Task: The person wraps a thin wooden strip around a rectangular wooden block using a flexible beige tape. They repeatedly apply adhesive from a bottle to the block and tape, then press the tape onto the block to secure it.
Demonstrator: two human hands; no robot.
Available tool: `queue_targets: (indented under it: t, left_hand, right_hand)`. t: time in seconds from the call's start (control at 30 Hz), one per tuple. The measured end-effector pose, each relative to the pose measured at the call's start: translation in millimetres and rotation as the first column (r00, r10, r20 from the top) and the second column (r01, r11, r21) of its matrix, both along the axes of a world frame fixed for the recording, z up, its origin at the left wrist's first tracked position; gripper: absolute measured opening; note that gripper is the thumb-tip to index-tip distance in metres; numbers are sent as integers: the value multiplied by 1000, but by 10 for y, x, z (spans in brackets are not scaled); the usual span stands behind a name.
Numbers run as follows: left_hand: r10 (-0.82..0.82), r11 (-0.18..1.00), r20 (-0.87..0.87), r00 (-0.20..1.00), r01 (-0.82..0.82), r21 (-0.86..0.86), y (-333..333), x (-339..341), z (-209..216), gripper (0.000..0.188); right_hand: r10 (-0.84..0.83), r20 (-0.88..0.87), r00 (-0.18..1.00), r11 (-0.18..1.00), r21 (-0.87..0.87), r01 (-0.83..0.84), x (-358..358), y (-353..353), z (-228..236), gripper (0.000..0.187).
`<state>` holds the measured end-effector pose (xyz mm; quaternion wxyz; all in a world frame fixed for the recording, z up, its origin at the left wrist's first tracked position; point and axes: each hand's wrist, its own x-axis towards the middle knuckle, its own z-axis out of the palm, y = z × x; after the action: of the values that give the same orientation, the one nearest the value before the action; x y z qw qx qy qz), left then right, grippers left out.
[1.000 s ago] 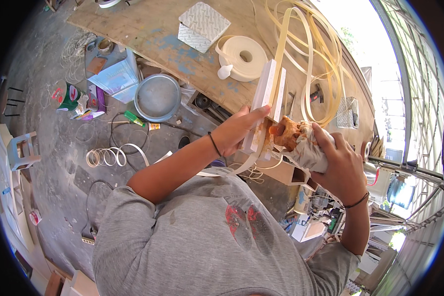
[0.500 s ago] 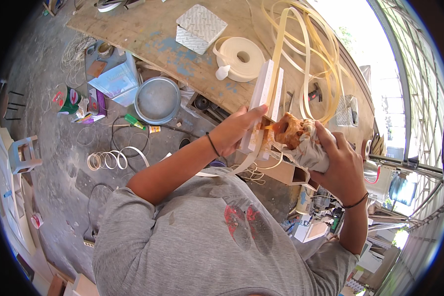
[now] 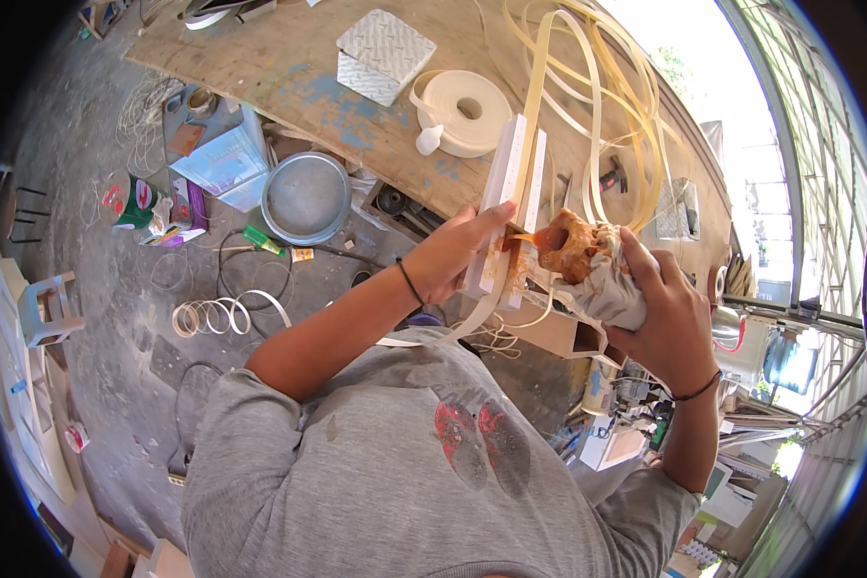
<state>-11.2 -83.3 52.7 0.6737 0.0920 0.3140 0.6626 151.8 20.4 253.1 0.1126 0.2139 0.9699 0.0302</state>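
Left hand (image 3: 453, 252) grips a white guide (image 3: 503, 183) near the surface (image 3: 279, 87); right hand (image 3: 674, 313) clasps a grey container (image 3: 612, 291), tipped so that orange liquid (image 3: 521, 237) runs from its mouth to the guide. Lengthwise through the guide lies a pale strip (image 3: 534, 96). Smears already mark the guide's lower part; pouring appears under way, not complete. Loops (image 3: 596, 135) on the surface seem yet untreated, though coating cannot be told.

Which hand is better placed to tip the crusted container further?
Right hand, I'd say: its fingers wrap the crusted container, whose mouth faces the white rails, orange liquid between them. Left hand is occupied gripping the rails, so likely better for steadying.
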Motion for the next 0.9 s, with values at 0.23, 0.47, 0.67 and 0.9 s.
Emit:
queue_targets:
  t: [0.23, 0.47, 0.67, 0.9]
  left_hand:
    - [5, 1000, 10, 1000, -5, -21, 9, -19, 23, 60]
    - [16, 1000, 39, 999, -15, -19, 39, -10, 29, 54]
    - [10, 1000, 21, 1000, -10, 2, 54, -23, 15, 64]
    - [22, 999, 60, 998, -20, -40, 42, -11, 123, 51]
  right_hand:
    - [-26, -3, 1000, 997, -68, 25, 50, 4, -57, 95]
    - [-31, -164, 986, 998, -68, 20, 202, 43, -94, 95]
    - [-40, -296, 954, 989, -148, -4, 291, 109, -215, 94]
    - [-72, -348, 935, 979, -206, -1, 319, 101, -234, 93]
